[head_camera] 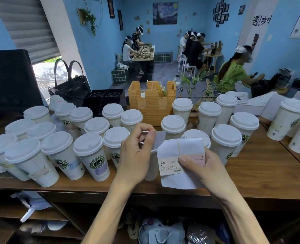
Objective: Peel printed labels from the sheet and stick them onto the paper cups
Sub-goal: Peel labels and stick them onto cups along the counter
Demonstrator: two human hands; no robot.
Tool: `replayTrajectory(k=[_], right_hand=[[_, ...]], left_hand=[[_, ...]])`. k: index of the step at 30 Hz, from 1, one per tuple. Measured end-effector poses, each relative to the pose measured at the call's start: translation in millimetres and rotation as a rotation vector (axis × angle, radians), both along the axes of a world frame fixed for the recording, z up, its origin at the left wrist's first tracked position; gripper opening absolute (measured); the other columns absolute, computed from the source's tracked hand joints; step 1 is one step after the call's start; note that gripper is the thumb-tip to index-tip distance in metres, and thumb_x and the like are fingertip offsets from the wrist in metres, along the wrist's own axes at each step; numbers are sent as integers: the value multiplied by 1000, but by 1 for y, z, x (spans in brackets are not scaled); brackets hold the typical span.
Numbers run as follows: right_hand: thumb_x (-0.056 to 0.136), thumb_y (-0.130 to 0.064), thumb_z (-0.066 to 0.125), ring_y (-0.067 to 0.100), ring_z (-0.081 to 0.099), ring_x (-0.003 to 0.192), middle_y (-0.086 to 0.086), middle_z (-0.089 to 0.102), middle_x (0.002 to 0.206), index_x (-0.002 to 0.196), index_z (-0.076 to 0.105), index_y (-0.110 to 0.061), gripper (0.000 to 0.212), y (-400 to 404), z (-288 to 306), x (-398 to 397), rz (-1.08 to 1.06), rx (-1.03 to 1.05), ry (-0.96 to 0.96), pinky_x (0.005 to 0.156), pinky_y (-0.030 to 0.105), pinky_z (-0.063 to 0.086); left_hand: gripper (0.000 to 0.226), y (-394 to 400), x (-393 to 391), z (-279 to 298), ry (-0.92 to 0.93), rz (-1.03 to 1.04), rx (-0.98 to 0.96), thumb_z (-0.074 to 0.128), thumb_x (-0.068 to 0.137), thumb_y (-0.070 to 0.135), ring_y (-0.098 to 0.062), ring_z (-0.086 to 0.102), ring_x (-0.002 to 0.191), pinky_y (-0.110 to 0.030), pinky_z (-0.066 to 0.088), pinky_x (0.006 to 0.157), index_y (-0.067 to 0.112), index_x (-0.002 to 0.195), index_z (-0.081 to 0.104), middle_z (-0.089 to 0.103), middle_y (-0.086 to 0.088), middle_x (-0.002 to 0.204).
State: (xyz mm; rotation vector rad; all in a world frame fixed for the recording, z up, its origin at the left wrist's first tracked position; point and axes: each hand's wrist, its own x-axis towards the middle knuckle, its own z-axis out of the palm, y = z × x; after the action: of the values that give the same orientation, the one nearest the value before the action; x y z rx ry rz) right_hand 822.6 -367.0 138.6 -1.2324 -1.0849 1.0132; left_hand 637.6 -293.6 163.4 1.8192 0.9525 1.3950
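Several white lidded paper cups [91,155] with green logos crowd the wooden counter [261,175]; some at the left carry labels. My right hand [202,166] grips the label sheet [174,164], thumb pressed on its printed lower half, above the counter's front edge. My left hand [137,152] pinches a peeled label [159,140] between thumb and fingers, its blank underside toward me, just left of the sheet's top corner. A cup behind my left hand is mostly hidden.
A wooden holder [152,104] with straws stands behind the cups. A black bag [70,85] and a dark monitor [10,81] sit at the back left. More cups [290,118] stand at the right. Several people work farther back. Shelves with bags lie under the counter.
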Motion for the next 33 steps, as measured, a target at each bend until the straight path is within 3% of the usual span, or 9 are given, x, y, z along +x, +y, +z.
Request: replayTrajectory(k=[4,7,8,10,12,14,18,25,33], right_hand=[[93,-1,70,19,77,95,2,81,100,107,74,-16,22,-1,1,1,-16,7,32,83,33,62],[92,1,70,17,77,91,2,81,98,105,74,-16,22,-1,2,2,-26,10,28,80,30,62],[92,1,70,17,77,91,1,81,98,105,74,-16,22,-1,3,3,-28,10,25,80,29,62],[92,0,70,17,77,92,1,81,98,106,74,-16,21,-1,5,3,-31,7,20,81,31,62],[93,0,70,18,77,93,1,81,99,107,74,-16,21,0,6,4,-27,6,18,82,31,62],[92,1,70,16,77,91,1,81,98,105,74,-17,22,0,6,4,-27,3,28,81,31,61],[91,-1,71,18,77,91,2,81,99,104,74,-17,21,2,5,4,-30,-17,27,85,39,60],[90,-1,72,23,77,94,4,81,99,103,74,-17,21,4,8,3,-33,-35,35,92,46,59],[90,2,71,20,76,92,4,81,99,107,72,-13,23,5,9,4,-45,-35,60,85,35,61]], left_hand=[[15,-1,0,0,-28,-63,-14,50,94,54,-29,52,68,-51,45,63,42,90,57,64,-1,72],[13,0,4,-1,-39,-77,-47,52,98,47,-14,53,61,-39,39,62,38,90,55,59,5,63],[12,1,5,-1,-64,-97,-77,52,99,46,-12,63,70,-38,43,66,38,90,54,65,7,67],[11,3,7,-2,-124,-151,-139,52,100,45,-26,74,93,-52,51,81,39,91,54,77,-2,86],[12,3,9,0,-177,-194,-172,49,102,41,-34,73,94,-57,50,86,34,93,53,79,-7,96],[16,4,10,3,-245,-218,-219,49,100,40,-35,70,86,-48,51,80,26,94,52,79,-8,94],[23,9,6,5,-383,-257,-314,53,100,38,-11,59,74,-26,45,72,15,95,56,66,0,83],[19,12,0,8,-417,-279,-359,71,91,42,-12,50,68,-21,46,69,25,83,67,52,0,71],[27,12,-5,10,-416,-299,-371,91,64,53,-11,62,65,-20,53,59,31,71,76,62,5,63]])
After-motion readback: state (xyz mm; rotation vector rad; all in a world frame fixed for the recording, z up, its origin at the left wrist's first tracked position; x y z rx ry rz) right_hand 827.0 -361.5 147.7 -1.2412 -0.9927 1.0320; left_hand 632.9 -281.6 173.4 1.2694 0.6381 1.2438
